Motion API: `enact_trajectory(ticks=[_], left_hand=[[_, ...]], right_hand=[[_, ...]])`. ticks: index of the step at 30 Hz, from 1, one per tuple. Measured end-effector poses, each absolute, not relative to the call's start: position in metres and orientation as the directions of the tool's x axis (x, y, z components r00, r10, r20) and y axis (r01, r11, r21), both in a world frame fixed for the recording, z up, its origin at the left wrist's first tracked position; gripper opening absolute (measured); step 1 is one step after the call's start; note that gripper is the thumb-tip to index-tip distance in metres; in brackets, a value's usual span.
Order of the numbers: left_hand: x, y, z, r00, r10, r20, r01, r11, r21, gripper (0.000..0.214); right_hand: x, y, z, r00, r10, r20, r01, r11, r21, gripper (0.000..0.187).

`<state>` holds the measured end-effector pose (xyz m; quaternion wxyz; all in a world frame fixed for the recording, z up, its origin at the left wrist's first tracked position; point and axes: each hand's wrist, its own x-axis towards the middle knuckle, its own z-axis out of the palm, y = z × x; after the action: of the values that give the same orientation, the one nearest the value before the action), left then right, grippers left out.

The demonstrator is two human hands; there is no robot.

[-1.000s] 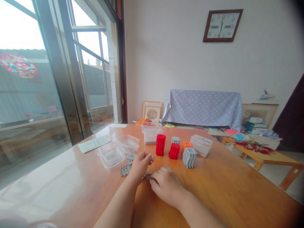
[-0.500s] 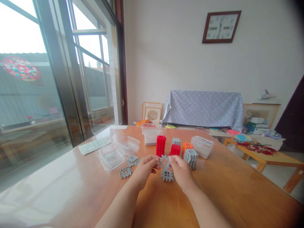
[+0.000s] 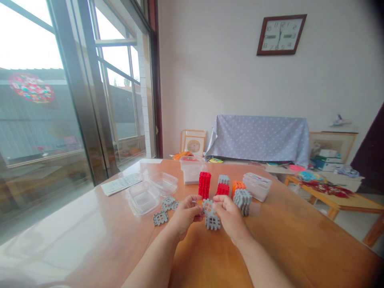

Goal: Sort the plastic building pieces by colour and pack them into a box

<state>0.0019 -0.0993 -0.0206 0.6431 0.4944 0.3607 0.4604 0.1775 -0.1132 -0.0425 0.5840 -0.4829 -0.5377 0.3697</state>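
Note:
My left hand and my right hand meet over the wooden table, both pinching grey waffle-shaped plastic pieces joined between them, a little above the tabletop. Loose grey pieces lie just left of my left hand. Behind the hands stand stacked blocks: a tall red stack, a shorter red stack topped with grey, an orange stack and a grey stack.
Two open clear plastic tubs and a paper sheet lie at the left. A lidded tub sits at the right, a white tub behind. Windows run along the left; a low side table stands at the right.
A second ago my hands rested low on the table over the pieces. They have since lifted and come together, holding grey pieces between them.

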Motion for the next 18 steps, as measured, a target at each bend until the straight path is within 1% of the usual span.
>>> enact_trajectory(ticks=[2,5,8,11,14,18], left_hand=[[0.0012,-0.1008,-0.0197,0.347,0.938,-0.006,-0.168,0.068,0.983,0.041],[0.0008,-0.1,-0.0217,0.34,0.94,0.001,-0.11,0.038,0.993,0.032],[0.0018,-0.0974,-0.0262,0.308,0.951,-0.028,-0.126,0.07,0.99,0.032],[0.0026,-0.0962,-0.0288,0.302,0.952,-0.048,-0.17,0.103,0.98,0.031],[0.002,-0.0973,-0.028,0.333,0.942,-0.049,-0.19,0.118,0.975,0.032],[-0.0006,-0.0984,-0.0256,0.381,0.924,-0.03,-0.147,0.093,0.985,0.037]], right_hand=[[0.1792,-0.1115,-0.0445,0.14,0.95,0.281,0.121,0.265,-0.957,0.038],[0.1813,-0.1106,-0.045,0.136,0.932,0.335,0.245,0.296,-0.923,0.038],[0.1816,-0.1129,-0.0431,0.106,0.896,0.431,0.434,0.349,-0.831,0.038],[0.1802,-0.1168,-0.0409,0.003,0.869,0.494,0.589,0.397,-0.704,0.049],[0.1794,-0.1186,-0.0405,-0.072,0.861,0.503,0.651,0.423,-0.63,0.061],[0.1855,-0.1152,-0.0428,-0.1,0.865,0.492,0.66,0.428,-0.618,0.056]])
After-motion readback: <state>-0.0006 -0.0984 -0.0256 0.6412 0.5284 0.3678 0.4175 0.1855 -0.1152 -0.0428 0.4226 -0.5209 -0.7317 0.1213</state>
